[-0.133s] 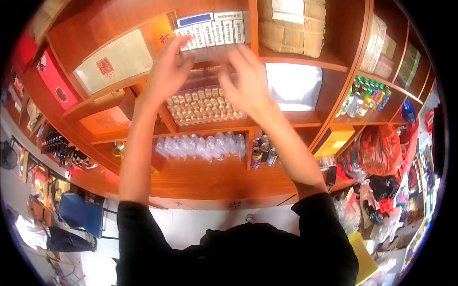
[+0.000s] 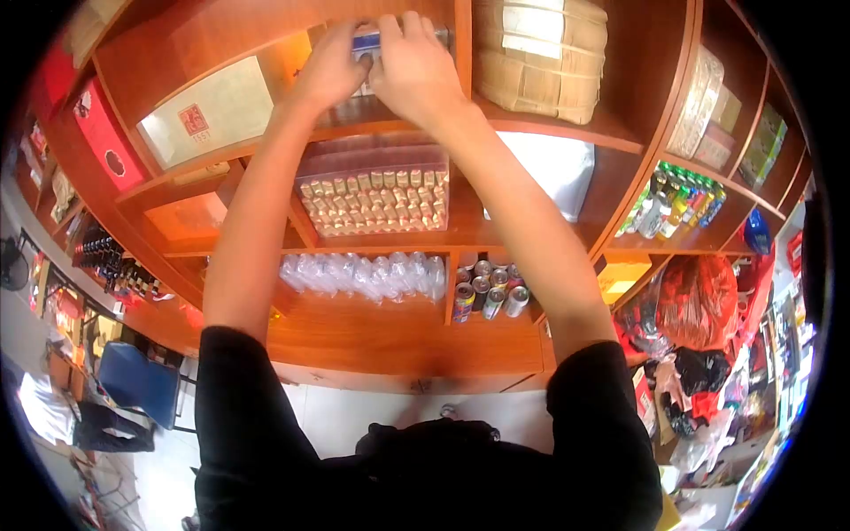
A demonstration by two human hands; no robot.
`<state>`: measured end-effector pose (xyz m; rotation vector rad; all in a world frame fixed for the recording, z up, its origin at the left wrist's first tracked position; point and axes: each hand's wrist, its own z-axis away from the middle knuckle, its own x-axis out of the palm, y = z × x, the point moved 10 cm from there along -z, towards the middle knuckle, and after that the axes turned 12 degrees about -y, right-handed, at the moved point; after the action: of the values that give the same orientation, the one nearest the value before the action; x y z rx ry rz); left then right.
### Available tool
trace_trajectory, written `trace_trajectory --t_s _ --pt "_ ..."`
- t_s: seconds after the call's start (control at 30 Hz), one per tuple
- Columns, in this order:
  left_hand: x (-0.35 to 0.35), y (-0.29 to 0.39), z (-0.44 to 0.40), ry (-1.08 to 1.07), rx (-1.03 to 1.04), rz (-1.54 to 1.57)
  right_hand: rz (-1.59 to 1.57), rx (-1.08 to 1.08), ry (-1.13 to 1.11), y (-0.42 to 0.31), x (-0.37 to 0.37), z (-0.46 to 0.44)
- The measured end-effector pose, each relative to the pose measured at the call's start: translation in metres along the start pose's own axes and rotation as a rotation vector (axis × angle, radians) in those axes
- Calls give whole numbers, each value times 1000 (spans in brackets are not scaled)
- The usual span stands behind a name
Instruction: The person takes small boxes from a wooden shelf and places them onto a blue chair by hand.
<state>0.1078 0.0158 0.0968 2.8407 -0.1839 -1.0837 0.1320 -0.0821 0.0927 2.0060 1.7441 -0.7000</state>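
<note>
Both hands are up at the middle top compartment of the wooden shelf, at a row of small white boxes. A blue-and-white box lies on top of the row and shows between the hands. My left hand is closed at the row's left side, thumb against the boxes. My right hand curls over the top and front from the right. The hands cover most of the row, and several fingertips are hidden.
A beige box stands left, and a wrapped bundle stands right. Below are gold-topped small items in a case, plastic-wrapped items and cans. Bags pile up at right; a blue chair stands at left.
Both hands have moved up and come closer together, from in front of the white boxes onto them. The fingers have closed in around the boxes.
</note>
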Motion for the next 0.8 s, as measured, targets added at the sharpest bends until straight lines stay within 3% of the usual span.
trace_trajectory --t_s 0.07,0.13,0.23,0.3,0.33,0.37,0.43,0.47,0.5,0.53,0.57,0.63,0.7,0.73,0.8 --pt "5 -13 -25 -25 23 -141 104 45 50 18 14 -25" --pt "28 -23 -38 -159 -34 -425 463 250 -149 47 44 -41" --pt "35 -39 -29 -77 -16 -456 619 136 -64 37 46 -39" --pt "35 -49 -26 -106 -46 -344 615 59 -241 39 51 -46" --pt "34 -51 -23 12 24 -386 554 36 -220 39 46 -48" --pt "50 -61 -28 -315 -175 -401 494 11 -201 40 40 -48" --pt "22 -19 -13 53 198 -296 511 11 -116 21 16 -42" --pt "20 -13 -10 -25 120 -178 488 -147 -10 -14 -5 -30" --pt "-5 8 9 101 180 -90 399 -252 68 -35 -18 -18" --pt "-19 15 31 263 303 81 304 -118 110 -51 -31 -4" --pt "-46 29 57 375 340 124 175 -175 182 -56 -35 5" --pt "-68 23 98 250 216 380 -66 -140 277 -93 -34 40" --pt "-89 15 158 278 182 321 -368 -53 293 -126 -10 75" --pt "-97 3 195 157 56 401 -638 18 250 -130 19 89" --pt "-100 -27 284 92 -186 773 -819 109 38 -155 91 121"
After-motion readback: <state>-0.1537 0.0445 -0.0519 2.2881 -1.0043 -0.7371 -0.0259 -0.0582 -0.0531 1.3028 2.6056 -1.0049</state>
